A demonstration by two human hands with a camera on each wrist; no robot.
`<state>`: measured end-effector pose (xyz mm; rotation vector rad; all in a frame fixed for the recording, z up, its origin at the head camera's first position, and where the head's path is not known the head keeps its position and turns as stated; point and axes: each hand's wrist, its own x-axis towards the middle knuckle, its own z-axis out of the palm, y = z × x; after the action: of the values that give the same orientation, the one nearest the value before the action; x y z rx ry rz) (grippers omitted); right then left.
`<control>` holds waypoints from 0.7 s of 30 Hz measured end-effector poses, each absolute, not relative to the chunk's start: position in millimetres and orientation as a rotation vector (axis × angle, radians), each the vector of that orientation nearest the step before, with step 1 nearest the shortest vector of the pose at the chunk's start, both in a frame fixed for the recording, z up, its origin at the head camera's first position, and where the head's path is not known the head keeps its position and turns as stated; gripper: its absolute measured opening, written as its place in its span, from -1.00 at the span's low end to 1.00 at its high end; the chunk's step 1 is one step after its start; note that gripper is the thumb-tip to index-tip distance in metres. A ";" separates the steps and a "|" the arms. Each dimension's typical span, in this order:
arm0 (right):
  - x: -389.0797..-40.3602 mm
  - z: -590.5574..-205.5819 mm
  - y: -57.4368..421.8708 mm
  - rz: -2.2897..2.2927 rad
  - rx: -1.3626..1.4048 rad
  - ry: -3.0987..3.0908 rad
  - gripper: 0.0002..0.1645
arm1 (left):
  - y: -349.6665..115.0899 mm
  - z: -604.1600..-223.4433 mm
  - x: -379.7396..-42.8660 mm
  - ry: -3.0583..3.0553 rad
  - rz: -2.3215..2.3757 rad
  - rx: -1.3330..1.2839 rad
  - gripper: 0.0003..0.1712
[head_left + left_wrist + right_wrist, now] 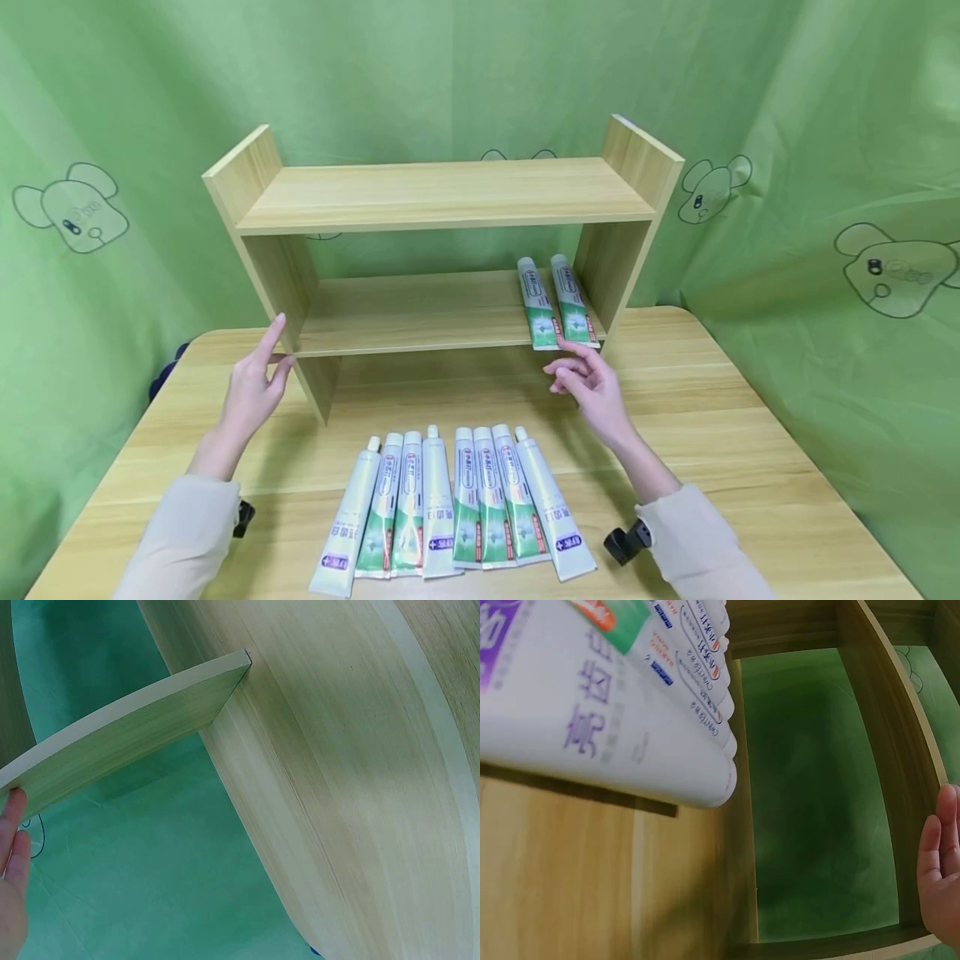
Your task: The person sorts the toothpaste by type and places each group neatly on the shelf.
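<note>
Two green-and-white toothpaste tubes lie side by side at the right end of the middle shelf board point(397, 312), a left tube point(538, 304) and a right tube point(573, 300). My right hand point(596, 392) is just below their flat ends, its index finger extended at the right tube's end; whether it touches is unclear. Nothing is held in it. At the shelf's left side panel point(281, 283), my left hand point(251, 387) has its index finger pointing up by the panel's front edge, and it holds nothing. The left wrist view shows those fingers point(16, 817) against a board edge.
A row of several toothpaste tubes lies on the table in front of the shelf, including green-and-white ones point(491, 500) and white ones with purple print point(551, 508). The top board point(450, 192) overhangs the middle one. Green curtain point(817, 150) surrounds the table point(697, 400).
</note>
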<state>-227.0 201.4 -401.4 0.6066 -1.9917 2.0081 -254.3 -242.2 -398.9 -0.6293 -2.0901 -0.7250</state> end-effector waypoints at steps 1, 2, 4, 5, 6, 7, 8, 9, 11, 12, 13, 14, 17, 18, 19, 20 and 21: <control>-226.1 -402.2 202.2 2.013 0.620 -1.986 -0.53 | -242.3 -398.9 -254.5 -2.091 -0.725 -0.630 -0.14; -225.2 -403.1 203.1 2.017 0.634 -1.979 -0.53 | -242.0 -398.7 -254.2 -2.091 -0.725 -0.631 -0.14; -223.6 -404.4 204.5 2.022 0.667 -1.961 -0.54 | -241.6 -398.4 -254.0 -2.089 -0.727 -0.631 -0.14; -222.8 -405.1 205.3 2.022 0.685 -1.953 -0.54 | -241.3 -398.0 -254.0 -2.087 -0.728 -0.632 -0.14; -222.1 -405.6 206.1 2.022 0.704 -1.947 -0.54 | -241.2 -397.8 -254.1 -2.086 -0.728 -0.632 -0.14; -221.3 -406.3 207.1 2.017 0.721 -1.944 -0.53 | -241.0 -397.6 -254.3 -2.086 -0.729 -0.633 -0.14; -220.5 -407.0 208.2 2.012 0.739 -1.944 -0.52 | -240.9 -397.3 -254.5 -2.086 -0.729 -0.633 -0.14; -219.8 -407.7 209.4 2.008 0.753 -1.948 -0.51 | -241.0 -397.2 -254.9 -2.088 -0.728 -0.632 -0.14; -218.2 -409.9 212.4 1.991 0.770 -1.973 -0.51 | -240.9 -397.0 -255.2 -2.088 -0.727 -0.633 -0.14; -217.3 -411.3 214.1 1.984 0.775 -1.990 -0.52 | -241.1 -397.1 -255.4 -2.089 -0.726 -0.632 -0.14; -216.4 -412.6 215.8 1.978 0.778 -2.009 -0.53 | -241.0 -397.1 -255.3 -2.089 -0.726 -0.632 -0.14; -215.6 -414.0 217.5 1.971 0.781 -2.029 -0.55 | -240.9 -397.2 -255.0 -2.088 -0.725 -0.631 -0.14; -212.8 -418.0 222.2 1.972 0.775 -2.099 -0.57 | -241.2 -397.7 -254.5 -2.092 -0.729 -0.628 -0.14; -211.7 -419.1 223.6 1.982 0.763 -2.128 -0.57 | -241.0 -397.8 -254.1 -2.094 -0.731 -0.626 -0.13; -210.7 -420.2 224.9 1.992 0.748 -2.164 -0.56 | -240.8 -397.9 -253.6 -2.097 -0.735 -0.625 -0.13; -209.6 -421.1 226.1 2.001 0.732 -2.206 -0.55 | -240.8 -398.1 -253.4 -2.100 -0.735 -0.624 -0.13; -208.4 -421.9 227.1 2.012 0.708 -2.255 -0.54 | -240.8 -398.3 -253.1 -2.103 -0.737 -0.623 -0.14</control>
<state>-208.4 227.1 -421.9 0.7075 -2.2548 2.0120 -253.1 -240.8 -398.3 -0.6232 -2.1026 -0.7370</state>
